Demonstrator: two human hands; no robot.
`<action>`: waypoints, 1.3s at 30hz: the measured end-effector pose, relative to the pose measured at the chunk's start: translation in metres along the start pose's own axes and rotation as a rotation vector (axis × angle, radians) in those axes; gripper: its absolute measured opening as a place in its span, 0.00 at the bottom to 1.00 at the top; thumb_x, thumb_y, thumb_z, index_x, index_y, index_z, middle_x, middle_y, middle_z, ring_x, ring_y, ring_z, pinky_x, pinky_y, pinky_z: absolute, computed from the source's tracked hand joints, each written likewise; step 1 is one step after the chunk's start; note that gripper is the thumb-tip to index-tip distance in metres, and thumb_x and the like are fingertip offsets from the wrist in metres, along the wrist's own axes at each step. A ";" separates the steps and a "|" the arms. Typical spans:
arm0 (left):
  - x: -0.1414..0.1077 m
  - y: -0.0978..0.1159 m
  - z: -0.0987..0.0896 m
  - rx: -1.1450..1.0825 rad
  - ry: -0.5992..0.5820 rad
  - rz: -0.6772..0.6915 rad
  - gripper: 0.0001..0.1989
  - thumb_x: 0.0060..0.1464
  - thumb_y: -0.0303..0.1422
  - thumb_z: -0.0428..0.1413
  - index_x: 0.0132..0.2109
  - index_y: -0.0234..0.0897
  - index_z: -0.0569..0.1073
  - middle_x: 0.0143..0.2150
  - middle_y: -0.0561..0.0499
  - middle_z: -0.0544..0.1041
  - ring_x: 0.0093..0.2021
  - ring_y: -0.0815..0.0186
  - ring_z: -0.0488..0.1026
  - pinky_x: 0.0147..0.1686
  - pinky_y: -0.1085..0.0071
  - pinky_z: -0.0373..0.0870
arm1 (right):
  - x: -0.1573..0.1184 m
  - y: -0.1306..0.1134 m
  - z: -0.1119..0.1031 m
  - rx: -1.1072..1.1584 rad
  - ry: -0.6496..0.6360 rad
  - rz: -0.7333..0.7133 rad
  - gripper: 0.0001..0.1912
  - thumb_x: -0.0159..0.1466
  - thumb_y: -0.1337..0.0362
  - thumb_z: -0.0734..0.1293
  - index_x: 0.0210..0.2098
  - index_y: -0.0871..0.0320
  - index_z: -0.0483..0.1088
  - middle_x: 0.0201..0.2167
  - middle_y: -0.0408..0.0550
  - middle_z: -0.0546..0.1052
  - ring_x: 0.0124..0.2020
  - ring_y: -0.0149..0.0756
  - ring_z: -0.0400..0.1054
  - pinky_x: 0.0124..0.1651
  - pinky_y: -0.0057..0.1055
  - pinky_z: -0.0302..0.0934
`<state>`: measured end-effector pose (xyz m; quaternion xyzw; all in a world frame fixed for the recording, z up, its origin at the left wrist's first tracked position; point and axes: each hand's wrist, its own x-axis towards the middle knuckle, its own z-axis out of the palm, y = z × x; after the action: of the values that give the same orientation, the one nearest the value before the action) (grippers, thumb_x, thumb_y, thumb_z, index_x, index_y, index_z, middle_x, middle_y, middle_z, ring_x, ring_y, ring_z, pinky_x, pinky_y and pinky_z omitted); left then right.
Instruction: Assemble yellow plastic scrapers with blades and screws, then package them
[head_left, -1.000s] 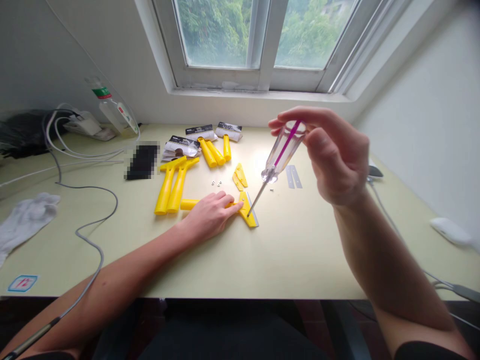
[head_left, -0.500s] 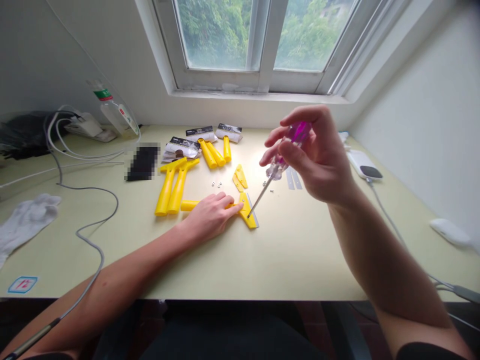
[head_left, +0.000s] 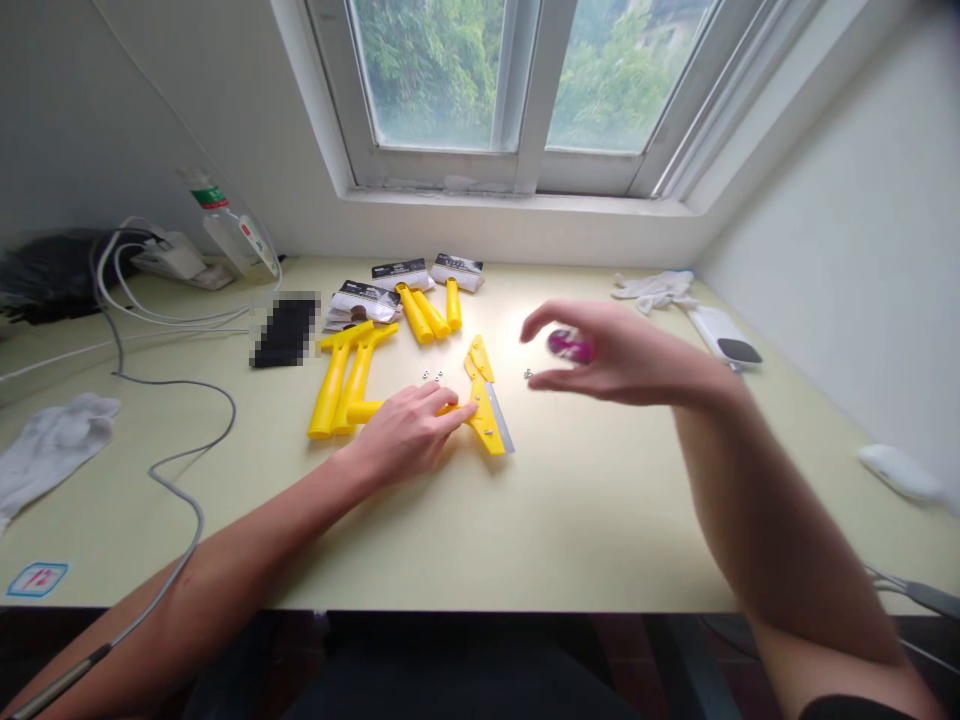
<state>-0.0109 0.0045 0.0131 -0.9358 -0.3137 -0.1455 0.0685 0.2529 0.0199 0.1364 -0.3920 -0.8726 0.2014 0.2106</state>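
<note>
My left hand (head_left: 412, 432) is wrapped over the handle of a yellow scraper (head_left: 489, 428), which lies on the table with its grey blade along the right side of its head. Screws show on the head. In my right hand (head_left: 600, 355) is the purple-and-clear screwdriver (head_left: 570, 345), held up right of the scraper; its shaft is out of sight, and thumb and forefinger are spread apart. Small yellow plates (head_left: 480, 358) lie just above the scraper head. Small nuts (head_left: 433, 375) sit near my left hand, and small screws (head_left: 529, 374) lie by my right fingertips.
Two yellow scraper bodies (head_left: 337, 385) lie left of my left hand. Yellow handles (head_left: 425, 312) and black-and-white packets (head_left: 400, 272) are at the back. A white glove (head_left: 656, 288), a white device (head_left: 724, 337) and a mouse (head_left: 898, 470) are right; a bottle (head_left: 232, 232) and cables are left.
My right hand has turned and lifted the screwdriver tip off the scraper, moving lower and slightly right. My left hand and the scraper have shifted slightly left.
</note>
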 end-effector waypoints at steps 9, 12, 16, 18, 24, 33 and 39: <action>-0.002 -0.002 -0.003 0.017 0.079 -0.006 0.17 0.61 0.25 0.49 0.55 0.37 0.71 0.42 0.45 0.75 0.41 0.60 0.71 0.35 0.65 0.71 | 0.016 0.033 0.055 0.066 -0.433 0.039 0.53 0.44 0.54 0.78 0.65 0.47 0.54 0.60 0.54 0.65 0.54 0.48 0.66 0.51 0.37 0.64; -0.002 0.000 -0.004 0.000 0.089 -0.007 0.17 0.61 0.25 0.49 0.55 0.37 0.71 0.41 0.45 0.75 0.39 0.61 0.70 0.34 0.65 0.71 | 0.015 0.033 0.058 0.073 -0.469 0.029 0.57 0.44 0.57 0.78 0.68 0.46 0.50 0.62 0.53 0.63 0.57 0.49 0.64 0.53 0.37 0.62; -0.001 0.001 -0.005 -0.015 0.111 -0.001 0.18 0.60 0.24 0.49 0.56 0.37 0.71 0.41 0.45 0.74 0.39 0.62 0.70 0.34 0.66 0.71 | 0.018 0.035 0.063 0.056 -0.507 0.049 0.58 0.45 0.61 0.77 0.69 0.44 0.46 0.60 0.52 0.66 0.55 0.48 0.66 0.51 0.36 0.63; -0.001 0.001 -0.004 -0.008 0.105 -0.005 0.18 0.60 0.24 0.49 0.56 0.37 0.71 0.41 0.45 0.74 0.39 0.61 0.70 0.35 0.66 0.71 | 0.020 0.036 0.062 0.052 -0.520 0.057 0.58 0.46 0.59 0.77 0.69 0.45 0.45 0.59 0.53 0.67 0.55 0.48 0.66 0.50 0.36 0.63; -0.002 0.004 -0.002 -0.013 0.031 -0.009 0.18 0.61 0.24 0.49 0.56 0.37 0.71 0.42 0.45 0.74 0.41 0.61 0.70 0.36 0.65 0.71 | 0.015 0.048 0.026 -0.093 -0.466 0.288 0.59 0.46 0.53 0.77 0.69 0.47 0.45 0.60 0.57 0.68 0.56 0.53 0.65 0.51 0.39 0.63; -0.002 0.008 0.000 -0.030 0.010 0.030 0.18 0.62 0.24 0.48 0.57 0.35 0.70 0.41 0.44 0.74 0.40 0.62 0.69 0.35 0.66 0.71 | -0.005 0.114 -0.020 -0.143 -0.428 0.778 0.59 0.45 0.54 0.76 0.70 0.41 0.43 0.63 0.58 0.64 0.45 0.51 0.72 0.34 0.36 0.68; -0.002 0.008 0.000 -0.018 0.035 0.019 0.18 0.61 0.23 0.48 0.57 0.35 0.70 0.42 0.45 0.74 0.40 0.62 0.69 0.35 0.66 0.71 | 0.003 0.102 -0.007 -0.132 -0.472 0.703 0.60 0.45 0.53 0.76 0.70 0.42 0.42 0.64 0.57 0.64 0.48 0.52 0.71 0.37 0.37 0.68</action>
<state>-0.0072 -0.0026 0.0119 -0.9366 -0.3022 -0.1641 0.0671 0.3164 0.0858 0.0901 -0.6215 -0.7210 0.2890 -0.1019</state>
